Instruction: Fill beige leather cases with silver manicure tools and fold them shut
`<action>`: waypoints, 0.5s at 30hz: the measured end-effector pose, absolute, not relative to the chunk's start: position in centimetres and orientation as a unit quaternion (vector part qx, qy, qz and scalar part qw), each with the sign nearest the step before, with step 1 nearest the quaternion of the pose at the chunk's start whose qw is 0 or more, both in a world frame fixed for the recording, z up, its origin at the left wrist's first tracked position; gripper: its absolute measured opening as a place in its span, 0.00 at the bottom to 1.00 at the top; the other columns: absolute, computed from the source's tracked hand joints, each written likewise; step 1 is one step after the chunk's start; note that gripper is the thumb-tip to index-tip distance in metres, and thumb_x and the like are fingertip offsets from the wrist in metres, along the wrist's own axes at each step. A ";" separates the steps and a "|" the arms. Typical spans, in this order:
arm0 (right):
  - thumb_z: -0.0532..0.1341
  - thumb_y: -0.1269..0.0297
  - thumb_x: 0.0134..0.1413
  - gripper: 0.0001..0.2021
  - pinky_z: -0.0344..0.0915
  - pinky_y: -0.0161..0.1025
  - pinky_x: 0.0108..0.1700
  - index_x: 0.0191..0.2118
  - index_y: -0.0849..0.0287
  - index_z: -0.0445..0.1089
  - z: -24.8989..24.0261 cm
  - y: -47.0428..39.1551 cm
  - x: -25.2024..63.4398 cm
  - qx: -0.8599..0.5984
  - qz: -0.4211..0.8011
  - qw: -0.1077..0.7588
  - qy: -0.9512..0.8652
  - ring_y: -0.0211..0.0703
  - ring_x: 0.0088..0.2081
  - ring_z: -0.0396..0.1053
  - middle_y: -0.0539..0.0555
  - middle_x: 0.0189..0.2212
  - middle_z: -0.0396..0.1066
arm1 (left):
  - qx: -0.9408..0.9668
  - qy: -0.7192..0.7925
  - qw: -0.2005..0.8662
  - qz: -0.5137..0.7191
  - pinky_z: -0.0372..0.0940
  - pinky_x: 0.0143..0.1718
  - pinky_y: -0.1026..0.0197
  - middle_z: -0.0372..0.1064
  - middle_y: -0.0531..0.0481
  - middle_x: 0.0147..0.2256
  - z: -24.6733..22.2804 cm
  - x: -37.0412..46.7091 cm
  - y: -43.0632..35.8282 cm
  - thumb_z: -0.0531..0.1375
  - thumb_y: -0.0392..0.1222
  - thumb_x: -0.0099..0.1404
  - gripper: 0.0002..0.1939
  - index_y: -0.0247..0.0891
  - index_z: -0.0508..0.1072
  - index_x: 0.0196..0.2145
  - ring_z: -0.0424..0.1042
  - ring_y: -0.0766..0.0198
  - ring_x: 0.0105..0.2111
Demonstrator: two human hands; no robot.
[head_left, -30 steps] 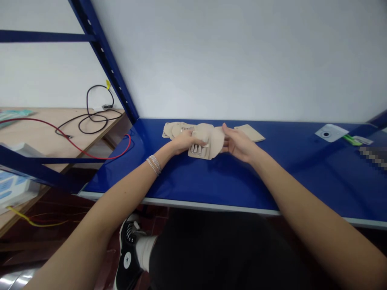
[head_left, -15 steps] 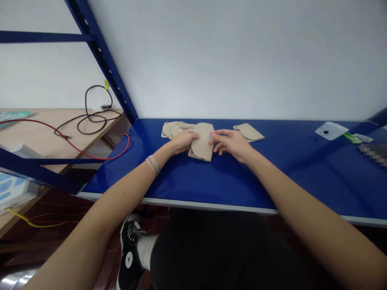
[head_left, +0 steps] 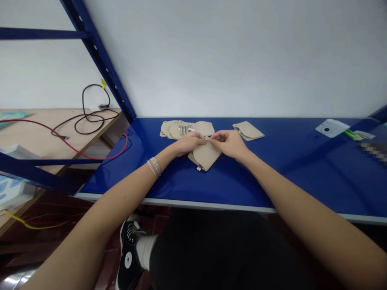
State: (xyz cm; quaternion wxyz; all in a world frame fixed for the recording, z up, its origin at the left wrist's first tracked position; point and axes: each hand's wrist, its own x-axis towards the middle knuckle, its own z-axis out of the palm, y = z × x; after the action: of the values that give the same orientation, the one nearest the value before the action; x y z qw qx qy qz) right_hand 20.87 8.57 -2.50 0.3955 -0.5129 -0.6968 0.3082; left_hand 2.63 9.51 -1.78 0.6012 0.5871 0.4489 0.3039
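A beige folded pouch (head_left: 208, 155) with a rounded flap is between my two hands, tilted, a small white tab showing at its lower edge. My left hand (head_left: 191, 143) pinches its upper left part. The fingers of my right hand (head_left: 225, 143) are closed on its upper right edge, near a small shiny dot. Just behind lies another beige piece (head_left: 204, 128). Left of that, several beige pouches (head_left: 169, 129) overlap, with small metallic items (head_left: 185, 129) on them. One more beige pouch (head_left: 249, 131) rests to the right of my right hand.
The blue table (head_left: 302, 169) meets a pale wall. A white device (head_left: 331, 128), a green item (head_left: 352, 135) and a pixelated dark object lie at the right. On the left are a blue frame (head_left: 105, 68), black cable (head_left: 84, 117) and red cable (head_left: 90, 158).
The pouch between my hands has turned and moved slightly nearer, uncovering the piece behind it. My right hand has moved inward and its fingers have closed on the pouch's edge.
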 end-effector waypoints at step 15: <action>0.64 0.58 0.46 0.12 0.59 0.36 0.32 0.31 0.62 0.74 -2.8 8.9 20.7 -0.535 0.400 0.373 -0.644 0.38 0.28 0.64 0.51 0.26 0.71 | 0.651 0.463 0.537 0.270 0.59 0.24 0.67 0.65 0.52 0.25 -2.0 2.5 9.5 0.61 0.46 0.61 0.11 0.36 0.68 0.30 0.63 0.70 0.23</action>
State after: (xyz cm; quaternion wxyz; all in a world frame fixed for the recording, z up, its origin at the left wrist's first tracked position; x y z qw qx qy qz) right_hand 20.72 8.86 -2.84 0.3730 -0.5353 -0.6436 0.4002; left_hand 2.47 9.49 -1.97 0.5370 0.6513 0.4631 0.2701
